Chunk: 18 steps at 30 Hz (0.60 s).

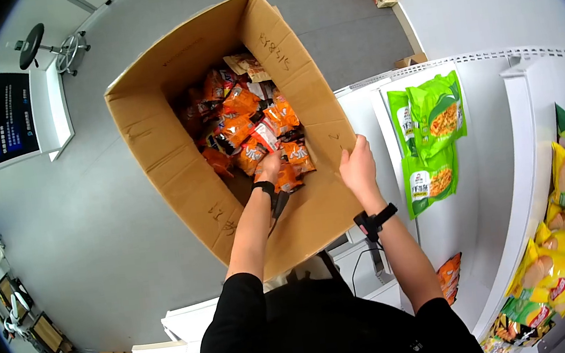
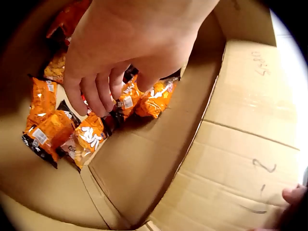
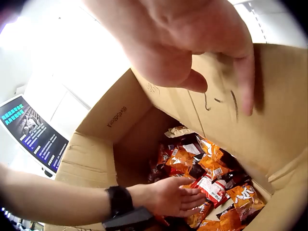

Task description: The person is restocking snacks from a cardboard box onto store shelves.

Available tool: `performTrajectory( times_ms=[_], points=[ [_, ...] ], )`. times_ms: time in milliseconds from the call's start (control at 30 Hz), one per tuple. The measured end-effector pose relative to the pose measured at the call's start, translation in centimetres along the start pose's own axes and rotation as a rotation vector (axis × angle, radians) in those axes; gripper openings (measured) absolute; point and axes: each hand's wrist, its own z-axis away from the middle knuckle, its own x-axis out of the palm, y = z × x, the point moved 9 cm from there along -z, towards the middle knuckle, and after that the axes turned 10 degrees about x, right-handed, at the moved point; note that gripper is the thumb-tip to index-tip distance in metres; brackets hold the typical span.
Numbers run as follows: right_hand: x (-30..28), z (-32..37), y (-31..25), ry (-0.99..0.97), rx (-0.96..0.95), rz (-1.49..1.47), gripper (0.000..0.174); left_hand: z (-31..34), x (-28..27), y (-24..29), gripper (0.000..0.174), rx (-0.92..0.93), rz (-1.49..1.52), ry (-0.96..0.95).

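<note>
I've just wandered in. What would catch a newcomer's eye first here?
First, the big open cardboard box mid-picture in the head view, mostly orange snack bags piled inside and the person's left hand down at them. The right hand touches the box's side. Then, bright green packets on the white shelf right of the box, and yellow bags at far right.
</note>
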Motion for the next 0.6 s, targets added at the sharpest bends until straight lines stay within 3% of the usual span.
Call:
performTrajectory(
  times_ms=[133, 267, 433, 600],
  points=[
    [0.0, 0.3, -0.4, 0.016, -0.028, 0.047, 0.039, -5.1, 2.3, 2.5, 0.044, 0.092, 0.042, 0.11],
    [0.1, 0.3, -0.6, 0.03, -0.043, 0.026, 0.039, -13.0, 2.8, 1.3, 0.053, 0.194, -0.095, 0.175],
    [0.1, 0.3, -0.7, 0.016, -0.025, 0.041, 0.041, -15.0, 4.3, 1.1, 0.056, 0.193, -0.01, 0.13],
    [0.1, 0.2, -0.7, 0.04, -0.037, 0.034, 0.042, -15.9, 3.0, 2.7, 0.054, 0.185, -0.419, 0.235]
  ],
)
